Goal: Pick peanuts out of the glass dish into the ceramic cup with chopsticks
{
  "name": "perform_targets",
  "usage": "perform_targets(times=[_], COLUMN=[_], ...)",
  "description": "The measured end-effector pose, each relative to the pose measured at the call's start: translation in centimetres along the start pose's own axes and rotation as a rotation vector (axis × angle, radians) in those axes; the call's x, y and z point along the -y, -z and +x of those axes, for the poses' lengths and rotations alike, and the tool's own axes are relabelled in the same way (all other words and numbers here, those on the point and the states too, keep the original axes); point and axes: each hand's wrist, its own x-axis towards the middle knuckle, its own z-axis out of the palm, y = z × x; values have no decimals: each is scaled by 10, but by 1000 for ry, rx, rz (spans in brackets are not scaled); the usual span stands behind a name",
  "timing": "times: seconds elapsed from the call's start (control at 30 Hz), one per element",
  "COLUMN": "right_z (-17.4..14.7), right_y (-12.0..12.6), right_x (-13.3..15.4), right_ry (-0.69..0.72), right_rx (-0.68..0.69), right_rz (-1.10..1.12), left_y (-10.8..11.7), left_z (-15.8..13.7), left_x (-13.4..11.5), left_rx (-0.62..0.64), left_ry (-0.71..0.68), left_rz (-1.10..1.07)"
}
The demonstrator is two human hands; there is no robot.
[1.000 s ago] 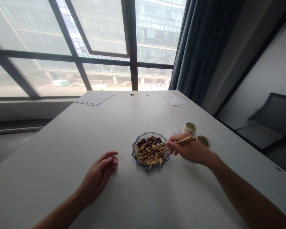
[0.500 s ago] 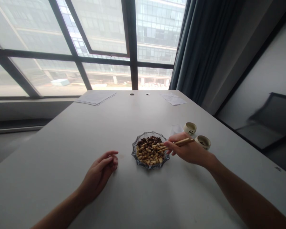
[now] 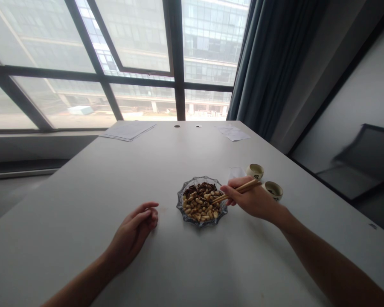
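My right hand [image 3: 249, 198] is closed around a pair of wooden chopsticks [image 3: 237, 189]. Their tips reach into a scalloped glass bowl [image 3: 201, 224], among pale nuts that look like pistachios or peanuts [image 3: 200, 209]. Dark sunflower seeds [image 3: 205, 187] fill the far side of the bowl. Whether the tips pinch a nut is too small to make out. To the left of the bowl, my left hand [image 3: 136, 228] rests on the white table [image 3: 179, 264], holding nothing, with the index finger stretched out and the others loosely curled.
Two small cream cups with dark characters, one farther [image 3: 255, 170] and one nearer [image 3: 273, 190], stand behind my right hand. Beside them is a clear glass [image 3: 236, 172], partly hidden. Papers [image 3: 128, 130] lie at the far left, and another sheet [image 3: 233, 133] at the far right.
The chopsticks have drawn closer together, and my right hand has turned slightly. Their tips stay in the bowl. My left hand has not moved.
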Motion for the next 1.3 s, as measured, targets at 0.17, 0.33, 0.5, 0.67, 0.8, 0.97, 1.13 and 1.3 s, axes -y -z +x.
perform_targets(times=[0.17, 0.33, 0.5, 0.67, 0.8, 0.97, 1.13, 1.3], right_z=[0, 3, 6, 8, 8, 8, 2, -7], right_y=[0, -2, -2, -2, -4, -9, 4, 21], right_x=[1, -4, -12, -15, -15, -15, -7, 5], right_ry=[-46, -71, -107, -131, -124, -102, -70, -78], right_rx=[-12, -21, -20, -32, -57, -92, -73, -59], right_rz=[50, 110, 196, 221, 207, 189, 155, 53], left_y=[-1, -5, -5, -3, -4, -5, -4, -4], left_z=[-1, -1, -2, 0, 0, -1, -1, 0], left_x=[-1, -2, -3, -1, -1, -2, -2, -1], left_rx=[-3, -22, -18, -21, -21, -28, -17, -13], left_ry=[-1, 6, 6, 8, 7, 11, 3, 2], left_rz=[2, 5, 5, -1, -5, -9, 1, 3])
